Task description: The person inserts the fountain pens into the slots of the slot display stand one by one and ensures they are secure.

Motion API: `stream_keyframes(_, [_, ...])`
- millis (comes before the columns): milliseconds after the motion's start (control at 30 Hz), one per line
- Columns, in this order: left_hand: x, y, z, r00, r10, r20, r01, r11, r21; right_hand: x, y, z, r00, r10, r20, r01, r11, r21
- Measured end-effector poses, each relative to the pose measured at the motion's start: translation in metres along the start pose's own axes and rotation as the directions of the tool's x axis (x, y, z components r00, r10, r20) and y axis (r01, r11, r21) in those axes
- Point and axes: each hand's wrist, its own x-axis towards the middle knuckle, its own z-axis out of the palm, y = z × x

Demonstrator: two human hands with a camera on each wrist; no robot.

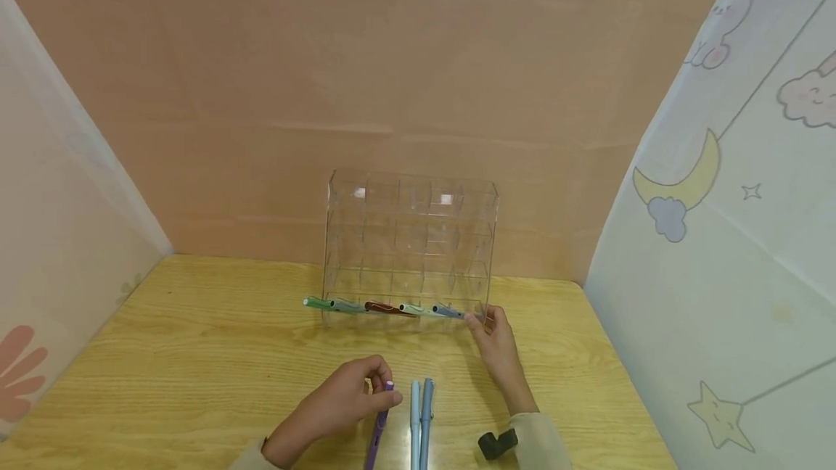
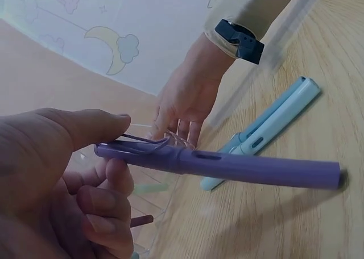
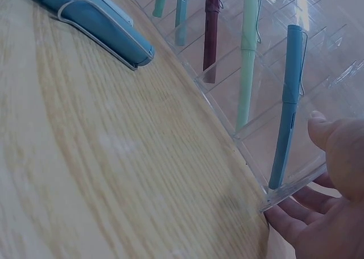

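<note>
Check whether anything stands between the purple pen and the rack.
Nothing visible stands between the purple pen in the left hand and the upper rows of the clear rack. Five pens occupy its lowest row; two blue pens lie to one side, and the right hand grips its right edge.

Left hand [image 1: 349,394] pinches, fingers curled; right hand [image 1: 499,351] grips, thumb apart from fingers.

A peach backdrop [image 1: 418,56] fills twelve o'clock; a white sheet [image 1: 784,252] at three bears a yellow moon [image 1: 702,183] and, at four, a star [image 1: 721,419]. A pink flower [image 1: 22,386] shows near eight, a wooden table [image 1: 196,354] at six.
</note>
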Motion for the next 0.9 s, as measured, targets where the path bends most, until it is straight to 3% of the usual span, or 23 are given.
stream_keyframes(367, [-0.003,0.003,-0.002,0.998,0.049,0.032,-0.049,0.999,0.007,-0.001,-0.001,0.0,1.0,0.003,0.0,-0.003,1.0,0.006])
stream_keyframes(700, [-0.009,0.015,-0.009,0.998,0.06,-0.009,-0.06,0.998,0.028,-0.004,-0.003,-0.001,1.0,0.0,0.006,0.0,1.0,0.003])
stream_keyframes(900, [-0.011,0.021,-0.013,0.991,0.127,-0.051,-0.126,0.992,0.022,-0.005,-0.004,-0.002,1.0,-0.008,0.012,0.008,1.0,0.015])
